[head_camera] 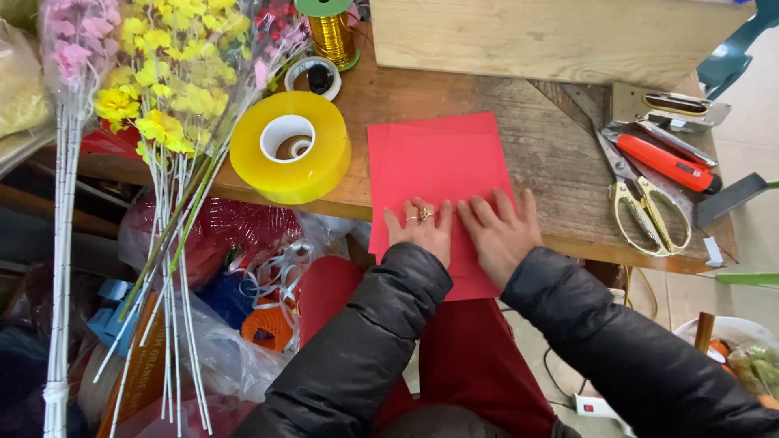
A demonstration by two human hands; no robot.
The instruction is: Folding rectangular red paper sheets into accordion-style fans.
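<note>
A red sheet of paper (434, 166) lies on the wooden table (552, 154), its near end hanging over the front edge. My left hand (420, 229), with rings on two fingers, presses flat on the paper's near part. My right hand (501, 231) lies flat beside it, fingers spread on the same sheet. Both arms are in black padded sleeves. Neither hand grips anything.
A big roll of yellow tape (290, 156) sits left of the paper, a smaller tape roll (314, 77) and a gold ribbon spool (332, 32) behind. Gold-handled scissors (641, 203), a red-handled cutter (665, 162) and a stapler (673, 107) lie right. Artificial flowers (166, 97) stand left, a wooden board (552, 36) behind.
</note>
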